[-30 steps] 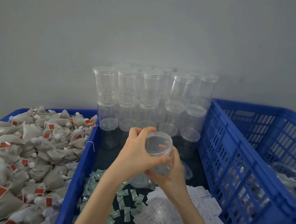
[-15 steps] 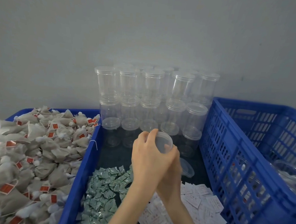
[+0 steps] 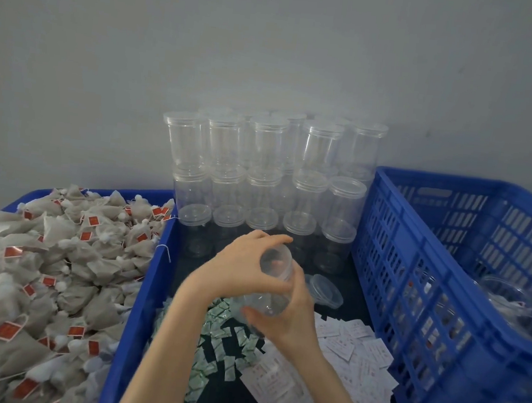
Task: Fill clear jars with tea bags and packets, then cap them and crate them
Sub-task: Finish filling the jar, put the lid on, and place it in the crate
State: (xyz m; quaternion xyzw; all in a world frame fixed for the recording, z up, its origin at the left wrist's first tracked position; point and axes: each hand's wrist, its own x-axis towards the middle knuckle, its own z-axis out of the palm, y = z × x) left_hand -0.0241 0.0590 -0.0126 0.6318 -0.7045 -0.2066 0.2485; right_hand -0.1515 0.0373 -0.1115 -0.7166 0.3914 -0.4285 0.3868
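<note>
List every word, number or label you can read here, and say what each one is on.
No text is legible.
Red tags on the tea bags: print too small to read.
White packets: reddish print, blurred.
Green packets: no print discernible.
Clear jars and blue crate: no labels visible.

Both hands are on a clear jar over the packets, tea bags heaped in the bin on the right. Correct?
Not quite. The head view shows both hands, left and right, gripping the clear jar over the packets, but the tea bags are heaped on the left.

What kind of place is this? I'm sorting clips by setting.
Probably a small hand-packing workstation: a blue bin heaped with tea bags, stacked clear jars against the wall, and a blue crate beside them.
</note>
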